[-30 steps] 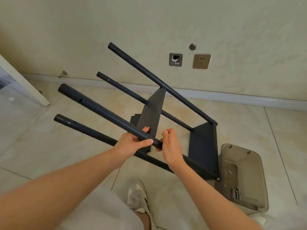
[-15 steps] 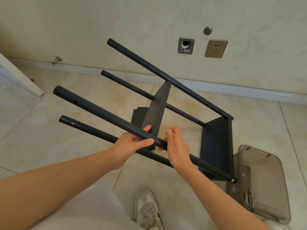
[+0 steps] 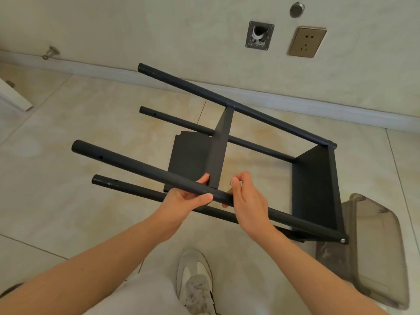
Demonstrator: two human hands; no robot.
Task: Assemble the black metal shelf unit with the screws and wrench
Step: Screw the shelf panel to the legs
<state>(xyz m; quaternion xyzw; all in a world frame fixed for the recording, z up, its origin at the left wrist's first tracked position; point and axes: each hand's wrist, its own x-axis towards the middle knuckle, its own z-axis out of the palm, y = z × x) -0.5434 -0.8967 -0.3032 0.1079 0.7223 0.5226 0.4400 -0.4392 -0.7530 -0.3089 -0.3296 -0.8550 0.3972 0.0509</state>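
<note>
Pole (image 3: 136, 165) of shelf unit (image 3: 316, 183) held tilted: left hand (image 3: 186, 198) wraps it, right hand (image 3: 247, 201) pinches alongside.

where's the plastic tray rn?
Head view, lower right: the tray lies on the floor, just right of the shelf unit's end panel, which overlaps its left edge.

A pale, mottled plaster wall (image 3: 159, 30) with a beige socket (image 3: 307, 42), an open wall box (image 3: 259, 35) and a white baseboard (image 3: 318, 108) meets a glossy cream tiled floor (image 3: 68, 155) in soft, even light.
</note>
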